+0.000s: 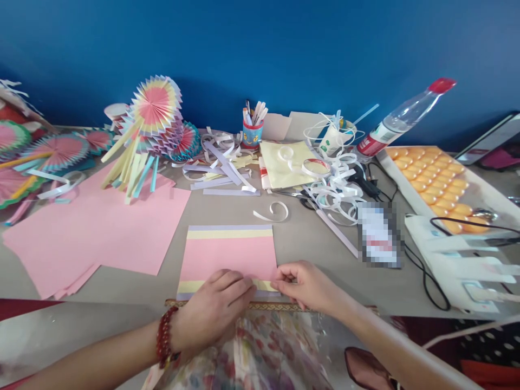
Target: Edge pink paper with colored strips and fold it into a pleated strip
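The grey desk (309, 244) runs from the near edge to a blue wall at the far side. On its left lies a spread of large pink sheets (101, 233), overlapping one another.

Just right of them, at the near middle, lies the striped sheet (229, 254). It is a rectangle with a broad pink middle, a yellow band and then a thin lavender band along its far edge, and the same two colours along its near edge. It lies flat and square to the desk's front, its near edge under both hands.

At the far right a tray of orange bumps (430, 176) lies at an angle, with a clear bottle (402, 116) with a red cap tilted beyond it. At the far left stand folded paper fans (156, 108) in pink, yellow and blue. Loose white paper strips (333, 184) curl in a heap at the far middle, near a small cup of pens (252, 132).

The left hand (217, 311), a red bead bracelet (164, 336) on its wrist, rests on the sheet's near edge with its fingers (239, 281) curled down. Whether they grip the paper I cannot tell. The right hand (306, 284) is at the near right corner, thumb and forefinger pinched together on the edge.
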Demonstrator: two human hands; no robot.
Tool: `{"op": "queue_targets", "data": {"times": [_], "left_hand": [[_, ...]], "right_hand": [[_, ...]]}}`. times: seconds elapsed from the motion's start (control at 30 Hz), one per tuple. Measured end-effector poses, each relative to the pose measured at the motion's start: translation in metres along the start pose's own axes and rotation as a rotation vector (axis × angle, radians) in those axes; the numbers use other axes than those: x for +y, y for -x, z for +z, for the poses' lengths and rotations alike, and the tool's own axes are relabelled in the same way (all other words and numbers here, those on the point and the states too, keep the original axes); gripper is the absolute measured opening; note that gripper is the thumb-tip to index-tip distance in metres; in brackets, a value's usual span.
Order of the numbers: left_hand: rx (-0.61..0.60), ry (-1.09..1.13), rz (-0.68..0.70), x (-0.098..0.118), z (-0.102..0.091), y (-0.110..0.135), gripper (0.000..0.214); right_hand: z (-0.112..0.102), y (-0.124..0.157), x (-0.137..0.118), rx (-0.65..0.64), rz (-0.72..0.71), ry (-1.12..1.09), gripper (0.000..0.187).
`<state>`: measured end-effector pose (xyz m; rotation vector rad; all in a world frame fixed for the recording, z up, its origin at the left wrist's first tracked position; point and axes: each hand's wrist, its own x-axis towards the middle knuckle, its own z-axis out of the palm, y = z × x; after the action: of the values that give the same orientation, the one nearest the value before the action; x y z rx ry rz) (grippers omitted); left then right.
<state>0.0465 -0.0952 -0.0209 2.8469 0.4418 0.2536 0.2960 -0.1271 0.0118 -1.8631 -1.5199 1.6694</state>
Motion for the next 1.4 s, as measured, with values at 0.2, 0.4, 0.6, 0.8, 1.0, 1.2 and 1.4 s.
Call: {"op": "queue_targets", "data": {"times": [0.2,0.4,0.6,0.8,1.0,1.2,1.4], "left_hand": [[-0.022,0.006,-0.006,0.0006,-0.0007,0.0003,0.034],[-0.046,-0.01,0.006,0.0007,-0.0011,-0.0009,0.038],[-0.083,-0.004,0.007,0.0016,-0.0037,-0.0017,0.043],[-0.09,-0.022,0.008,0.0018,-0.0015,-0.0015,0.044],[-0.09,-0.057,0.015,0.0014,-0.0034,-0.003,0.045],[-0.109,-0.089,0.021,0.0028,-0.008,-0.0047,0.047],[-0.133,-0.093,0.022,0.0029,-0.0097,-0.0059,0.049]], "right_hand": [[0.0012,-0.0009,0.0011,0.0,0.008,-0.005,0.024],[0.0013,-0.0015,0.0001,-0.005,0.021,0.008,0.024],[0.0008,-0.0014,-0.0014,-0.015,0.02,-0.003,0.025],[0.0014,-0.0016,-0.0005,-0.011,0.03,0.011,0.024],[-0.0003,-0.0016,-0.0032,-0.029,0.053,0.036,0.024],[0.0004,-0.0014,-0.0028,-0.03,0.036,0.043,0.025],[-0.0031,0.0036,-0.0034,0.005,0.021,0.046,0.026]]}}
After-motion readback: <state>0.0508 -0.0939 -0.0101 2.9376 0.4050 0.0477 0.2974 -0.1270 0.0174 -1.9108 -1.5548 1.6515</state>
